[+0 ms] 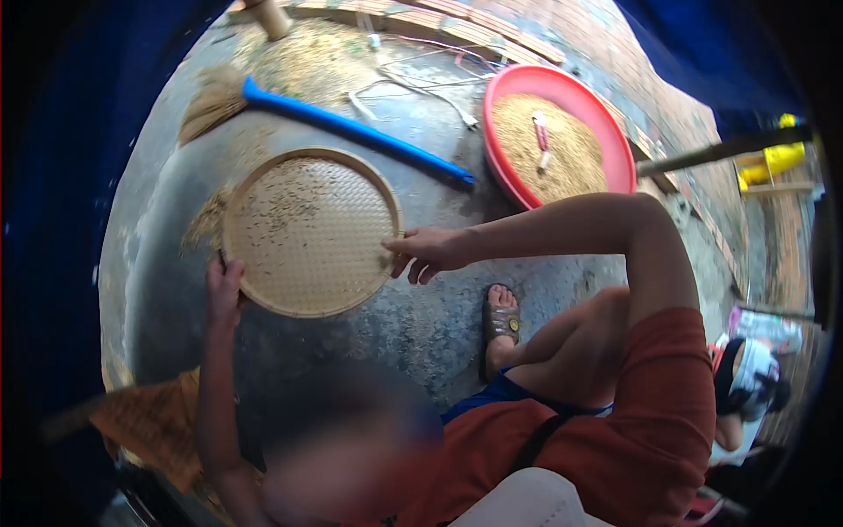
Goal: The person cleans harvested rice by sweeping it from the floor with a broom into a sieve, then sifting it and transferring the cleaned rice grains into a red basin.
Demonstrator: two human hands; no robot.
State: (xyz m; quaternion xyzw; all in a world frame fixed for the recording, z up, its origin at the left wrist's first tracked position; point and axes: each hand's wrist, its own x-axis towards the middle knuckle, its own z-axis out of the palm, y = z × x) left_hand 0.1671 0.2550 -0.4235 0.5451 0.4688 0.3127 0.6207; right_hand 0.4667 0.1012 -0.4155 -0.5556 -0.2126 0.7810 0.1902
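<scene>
A round woven bamboo winnowing tray (pixel 338 255) is in front of me, with scattered brown grains on its upper left part. My left hand (pixel 225 288) grips the tray's lower left rim, thumb on top and the other fingers mostly hidden. At the right rim, my right hand (pixel 430 250) reaches over from the side. Its index finger touches the tray's edge, while the other fingers hang apart just outside the rim. Nothing shows between the fingers of that hand.
A pink basin (pixel 622 145) of golden grain holds a small red-and-white packet (pixel 541 132). A broom with a blue handle (pixel 351 129) lies beyond the tray. White cables (pixel 408 85) and spilled grain (pixel 307 48) lie on the floor. Another person (pixel 751 378) is at far right.
</scene>
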